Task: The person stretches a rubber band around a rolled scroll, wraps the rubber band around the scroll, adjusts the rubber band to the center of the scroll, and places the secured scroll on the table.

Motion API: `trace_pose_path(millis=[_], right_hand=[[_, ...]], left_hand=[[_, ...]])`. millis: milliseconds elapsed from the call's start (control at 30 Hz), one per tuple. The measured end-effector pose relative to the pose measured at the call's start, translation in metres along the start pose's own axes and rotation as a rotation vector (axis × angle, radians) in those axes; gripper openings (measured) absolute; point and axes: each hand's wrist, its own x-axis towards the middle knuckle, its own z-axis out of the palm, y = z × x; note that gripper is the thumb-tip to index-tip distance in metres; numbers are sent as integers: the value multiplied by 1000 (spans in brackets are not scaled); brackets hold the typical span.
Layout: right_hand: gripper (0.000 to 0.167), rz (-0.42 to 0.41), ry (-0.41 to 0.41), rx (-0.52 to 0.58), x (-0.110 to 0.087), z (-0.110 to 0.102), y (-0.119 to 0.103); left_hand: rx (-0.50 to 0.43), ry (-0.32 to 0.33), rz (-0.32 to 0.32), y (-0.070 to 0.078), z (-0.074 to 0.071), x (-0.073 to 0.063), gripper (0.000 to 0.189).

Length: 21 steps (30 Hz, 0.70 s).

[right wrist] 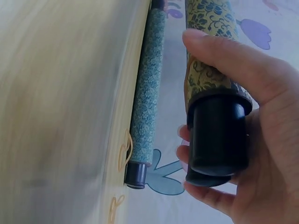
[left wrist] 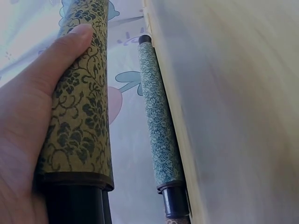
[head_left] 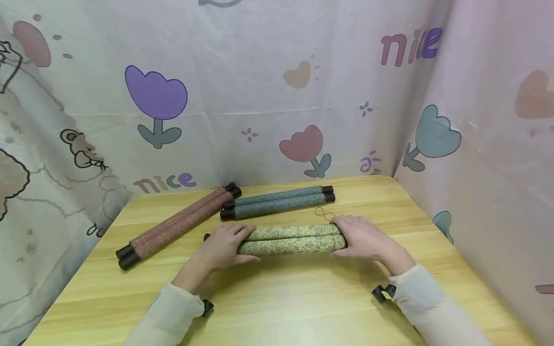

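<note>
A yellow-green scroll (head_left: 290, 239) with a dark floral pattern, rolled from both ends into two side-by-side rolls, is held level above the table. My left hand (head_left: 225, 244) grips its left end, with the thumb along the near roll. Around the right end curls my right hand (head_left: 361, 238); in the right wrist view the thumb lies on the patterned cover and the fingers wrap behind the black end knobs (right wrist: 219, 135). A thin tan cord (head_left: 334, 235) circles the rolls near the right hand, and its loops (head_left: 322, 211) stick out beyond the far side.
Behind the held scroll lies a blue-grey double-rolled scroll (head_left: 281, 201) with dark knobs. To the left, a red-brown one (head_left: 179, 221) lies at a slant, its far end near the blue-grey scroll. A printed curtain (head_left: 255, 96) encloses the wooden table (head_left: 281, 298) at the back and sides.
</note>
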Motion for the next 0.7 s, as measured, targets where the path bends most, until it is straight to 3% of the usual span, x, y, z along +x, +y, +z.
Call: trace_pose_path(millis=[333,700], right_hand=[[82,-73,42,-34,1,-2,-7],[91,-136,83,-64,2,-1,-13]], left_hand=[[-26,27,13,1,-2,-1,84],[-53,47,45,1,-3,-1,83]])
